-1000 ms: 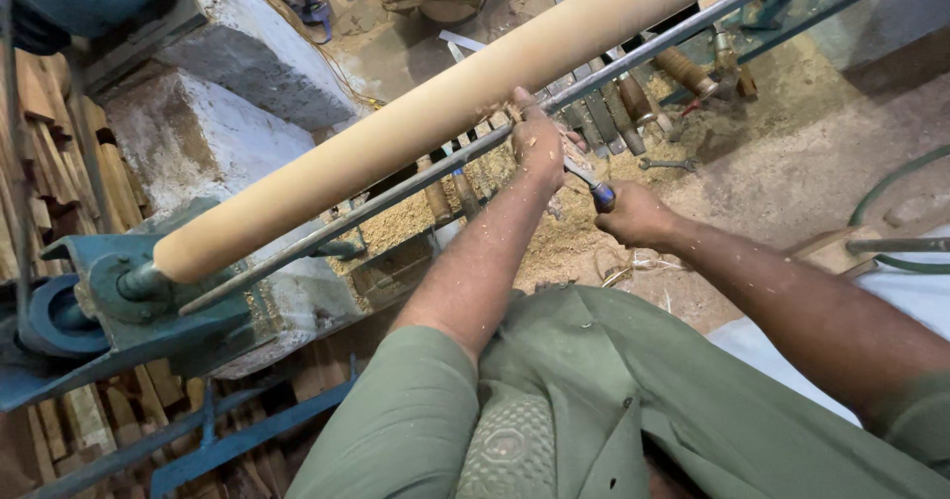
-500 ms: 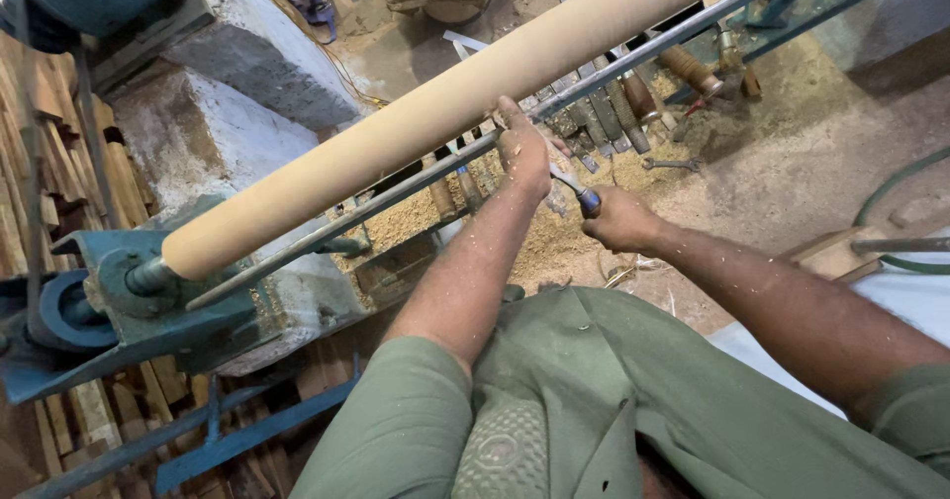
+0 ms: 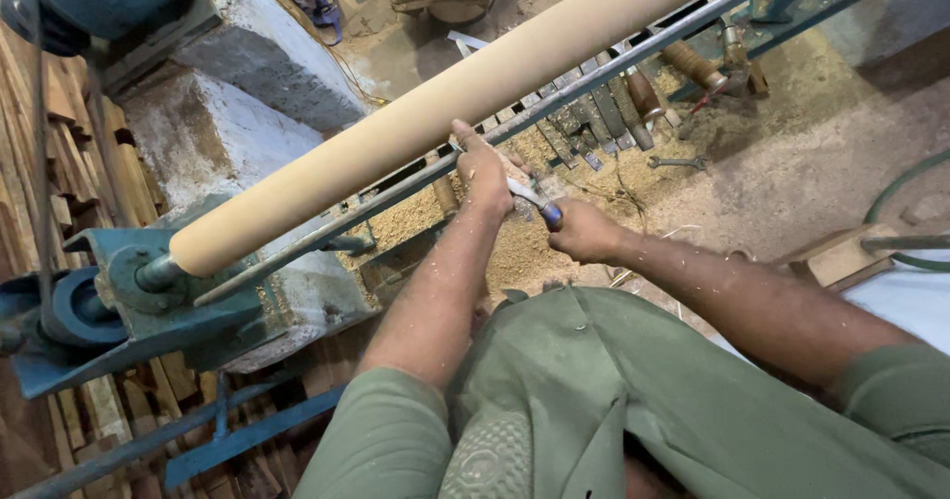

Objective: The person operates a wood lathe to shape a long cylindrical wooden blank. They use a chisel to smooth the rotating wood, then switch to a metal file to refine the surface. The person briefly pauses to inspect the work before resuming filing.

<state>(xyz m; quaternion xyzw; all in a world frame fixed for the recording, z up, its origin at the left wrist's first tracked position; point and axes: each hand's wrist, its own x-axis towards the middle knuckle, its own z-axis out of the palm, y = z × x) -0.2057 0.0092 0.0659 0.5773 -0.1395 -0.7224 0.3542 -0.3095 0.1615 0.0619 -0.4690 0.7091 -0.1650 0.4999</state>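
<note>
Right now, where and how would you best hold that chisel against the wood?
Judging by the pose: two grips. The right hand wraps the blue handle end of the chisel from behind; the left hand presses the blade down from above on the rail, since the long thin tool bridges rail to wood.

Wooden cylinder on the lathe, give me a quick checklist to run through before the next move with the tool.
1. Wooden cylinder seated in the blue headstock: ok, its end meets the spindle.
2. Far end supported: cannot tell, out of frame.
3. Left hand steadying the tool on the metal rest bar: ok.
4. Right hand gripping the chisel by its blue handle: ok.
5. Cutting edge meeting the wood: cannot tell, hidden by the left hand.
6. Loose chisels and shavings under the rest bar: not ok, cluttered.
</note>
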